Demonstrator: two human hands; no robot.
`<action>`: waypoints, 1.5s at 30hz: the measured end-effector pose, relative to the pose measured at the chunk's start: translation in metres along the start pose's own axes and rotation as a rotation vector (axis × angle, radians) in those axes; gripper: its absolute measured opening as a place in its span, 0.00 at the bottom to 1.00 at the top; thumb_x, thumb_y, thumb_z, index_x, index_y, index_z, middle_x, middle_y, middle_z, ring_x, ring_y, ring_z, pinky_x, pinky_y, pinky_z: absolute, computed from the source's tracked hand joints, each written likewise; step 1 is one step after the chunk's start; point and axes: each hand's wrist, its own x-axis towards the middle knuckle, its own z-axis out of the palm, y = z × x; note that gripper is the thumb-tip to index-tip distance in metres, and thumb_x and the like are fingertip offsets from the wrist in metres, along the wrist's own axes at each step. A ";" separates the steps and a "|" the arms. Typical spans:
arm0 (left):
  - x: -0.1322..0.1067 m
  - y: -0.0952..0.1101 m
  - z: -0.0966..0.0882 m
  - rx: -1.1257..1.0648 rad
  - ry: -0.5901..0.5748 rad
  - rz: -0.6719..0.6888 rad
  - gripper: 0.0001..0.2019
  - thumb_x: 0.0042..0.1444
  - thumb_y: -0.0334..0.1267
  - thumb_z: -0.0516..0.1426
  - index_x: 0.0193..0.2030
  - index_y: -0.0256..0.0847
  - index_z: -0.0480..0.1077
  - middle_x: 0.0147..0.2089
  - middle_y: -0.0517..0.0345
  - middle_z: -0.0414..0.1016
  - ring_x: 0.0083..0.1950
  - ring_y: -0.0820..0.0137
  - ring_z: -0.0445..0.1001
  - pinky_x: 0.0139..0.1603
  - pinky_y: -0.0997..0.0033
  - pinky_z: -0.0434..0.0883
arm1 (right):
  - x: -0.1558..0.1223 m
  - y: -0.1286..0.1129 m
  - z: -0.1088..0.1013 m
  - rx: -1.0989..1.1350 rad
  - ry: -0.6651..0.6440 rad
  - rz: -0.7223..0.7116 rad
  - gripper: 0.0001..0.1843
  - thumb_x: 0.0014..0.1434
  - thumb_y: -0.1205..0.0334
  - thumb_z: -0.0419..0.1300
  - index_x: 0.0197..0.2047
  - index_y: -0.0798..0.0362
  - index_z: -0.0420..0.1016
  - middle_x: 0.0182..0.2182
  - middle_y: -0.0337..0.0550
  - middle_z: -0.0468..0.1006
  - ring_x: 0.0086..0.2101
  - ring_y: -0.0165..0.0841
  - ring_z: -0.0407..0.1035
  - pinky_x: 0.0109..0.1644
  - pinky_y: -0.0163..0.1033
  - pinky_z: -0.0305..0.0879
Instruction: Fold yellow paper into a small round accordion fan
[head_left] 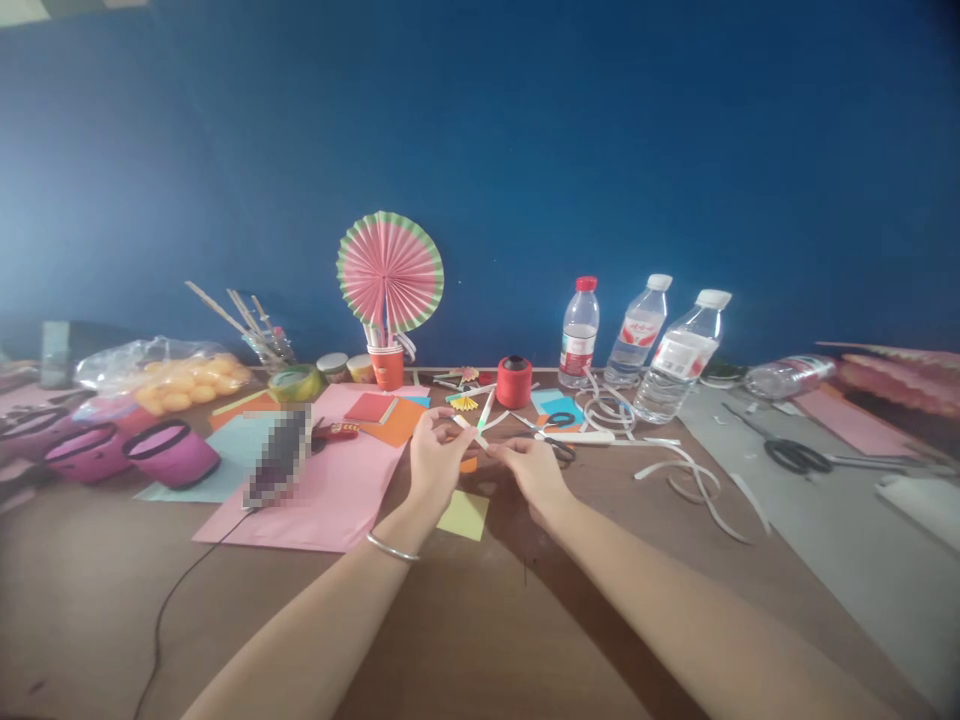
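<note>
Both of my hands are raised just above the brown table (465,640), close together. My left hand (435,462), with a silver bangle on the wrist, pinches one end of a thin white strip (469,431). My right hand (534,467) pinches the other end, fingers closed. A small orange paper piece (469,464) shows between the hands. Below them a yellow-green paper square (463,515) lies flat on the table.
A pink sheet (330,495) and a blurred phone (279,456) lie left. A red cup (387,367) holds a pink paper fan (390,270). A red thread spool (514,381), three water bottles (637,340), scissors (559,435), white strips (697,485) and more scissors (799,457) lie beyond and right.
</note>
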 end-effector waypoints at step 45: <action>0.009 -0.010 -0.007 -0.272 0.023 -0.084 0.17 0.40 0.36 0.62 0.35 0.41 0.59 0.27 0.65 0.71 0.28 0.76 0.72 0.33 0.72 0.71 | 0.012 0.008 -0.002 0.409 -0.181 0.052 0.10 0.44 0.57 0.59 0.29 0.54 0.67 0.25 0.41 0.75 0.24 0.30 0.66 0.25 0.32 0.58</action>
